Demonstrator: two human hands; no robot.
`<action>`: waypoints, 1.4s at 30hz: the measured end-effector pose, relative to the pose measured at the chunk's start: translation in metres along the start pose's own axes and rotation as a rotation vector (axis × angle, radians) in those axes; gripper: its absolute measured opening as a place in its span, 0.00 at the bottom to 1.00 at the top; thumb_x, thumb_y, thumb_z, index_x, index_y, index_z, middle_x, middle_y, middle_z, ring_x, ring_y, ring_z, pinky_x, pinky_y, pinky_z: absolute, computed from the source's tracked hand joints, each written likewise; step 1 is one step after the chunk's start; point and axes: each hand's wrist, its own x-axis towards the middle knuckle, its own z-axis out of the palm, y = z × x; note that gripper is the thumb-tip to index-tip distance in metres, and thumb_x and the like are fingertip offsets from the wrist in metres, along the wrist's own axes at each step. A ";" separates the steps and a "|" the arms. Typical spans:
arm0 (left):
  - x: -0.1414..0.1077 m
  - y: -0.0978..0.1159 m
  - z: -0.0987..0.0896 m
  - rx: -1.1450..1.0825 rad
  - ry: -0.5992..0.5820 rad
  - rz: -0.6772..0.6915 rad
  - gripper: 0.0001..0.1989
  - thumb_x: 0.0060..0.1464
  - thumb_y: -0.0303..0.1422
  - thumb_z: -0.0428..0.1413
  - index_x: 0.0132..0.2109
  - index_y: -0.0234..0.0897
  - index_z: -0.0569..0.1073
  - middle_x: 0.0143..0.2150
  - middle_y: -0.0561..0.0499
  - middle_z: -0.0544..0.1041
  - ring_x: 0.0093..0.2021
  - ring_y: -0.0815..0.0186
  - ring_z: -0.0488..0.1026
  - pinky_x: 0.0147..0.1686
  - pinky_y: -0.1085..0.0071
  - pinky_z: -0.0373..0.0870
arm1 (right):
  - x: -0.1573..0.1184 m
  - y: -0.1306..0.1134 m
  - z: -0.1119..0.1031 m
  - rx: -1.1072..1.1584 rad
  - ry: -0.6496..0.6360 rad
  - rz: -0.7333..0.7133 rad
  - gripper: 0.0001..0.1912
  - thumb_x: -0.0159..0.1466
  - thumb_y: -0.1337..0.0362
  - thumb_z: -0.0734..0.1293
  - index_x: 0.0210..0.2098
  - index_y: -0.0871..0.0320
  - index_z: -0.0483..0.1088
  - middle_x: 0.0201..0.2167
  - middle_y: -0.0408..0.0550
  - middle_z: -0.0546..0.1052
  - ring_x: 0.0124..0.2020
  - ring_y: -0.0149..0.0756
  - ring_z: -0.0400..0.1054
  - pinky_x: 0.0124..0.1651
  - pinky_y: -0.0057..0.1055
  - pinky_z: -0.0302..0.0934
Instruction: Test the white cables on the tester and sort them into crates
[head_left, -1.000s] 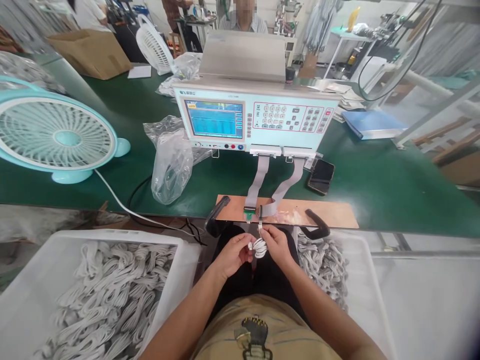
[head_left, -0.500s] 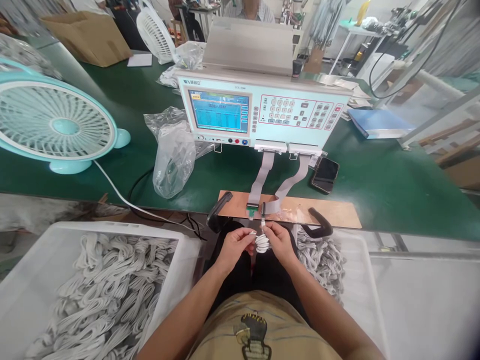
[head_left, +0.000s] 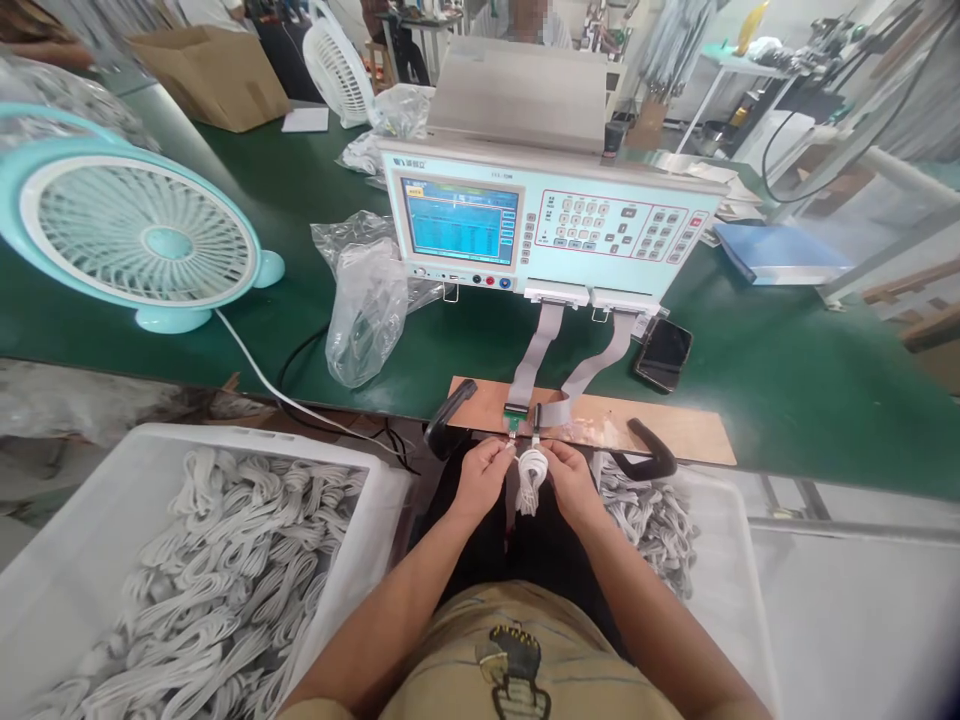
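At the near left corner I see a white bin full of coiled cables, close for easy picking. My left hand pinches one plug of a white coiled cable at the green connector; my right hand pinches the other plug at the next socket. The coil hangs between them, just below the near edge of the copper board, which lies on the green worktop so that the ribbon leads reach the tester

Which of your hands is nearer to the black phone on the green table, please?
Right. The right hand is below and left of the phone; the left hand lies further left.
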 end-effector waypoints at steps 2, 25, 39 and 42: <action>-0.001 0.002 0.003 -0.033 0.030 -0.036 0.15 0.51 0.35 0.50 0.20 0.34 0.67 0.22 0.55 0.65 0.27 0.70 0.63 0.30 0.74 0.59 | 0.000 -0.001 -0.001 -0.006 -0.005 0.004 0.10 0.51 0.58 0.70 0.25 0.59 0.73 0.21 0.42 0.72 0.22 0.28 0.60 0.28 0.26 0.54; -0.005 -0.005 0.037 -0.320 0.235 -0.212 0.14 0.51 0.41 0.51 0.27 0.34 0.72 0.24 0.52 0.71 0.25 0.70 0.67 0.26 0.74 0.63 | 0.002 -0.004 -0.003 -0.004 -0.063 0.036 0.11 0.51 0.56 0.71 0.29 0.58 0.75 0.24 0.44 0.75 0.25 0.33 0.66 0.31 0.29 0.58; -0.094 -0.028 -0.254 0.685 0.606 -0.265 0.04 0.50 0.28 0.52 0.34 0.36 0.71 0.38 0.44 0.73 0.45 0.59 0.67 0.50 0.62 0.58 | -0.001 0.001 0.004 -0.290 0.115 -0.063 0.06 0.55 0.57 0.68 0.31 0.49 0.75 0.33 0.52 0.76 0.34 0.45 0.70 0.38 0.45 0.60; -0.139 -0.064 -0.292 0.695 0.595 -0.437 0.04 0.42 0.25 0.58 0.27 0.36 0.70 0.34 0.43 0.73 0.44 0.53 0.68 0.48 0.58 0.58 | 0.000 0.004 -0.001 -0.332 0.089 -0.105 0.05 0.56 0.57 0.68 0.31 0.47 0.74 0.34 0.53 0.76 0.37 0.47 0.70 0.39 0.48 0.59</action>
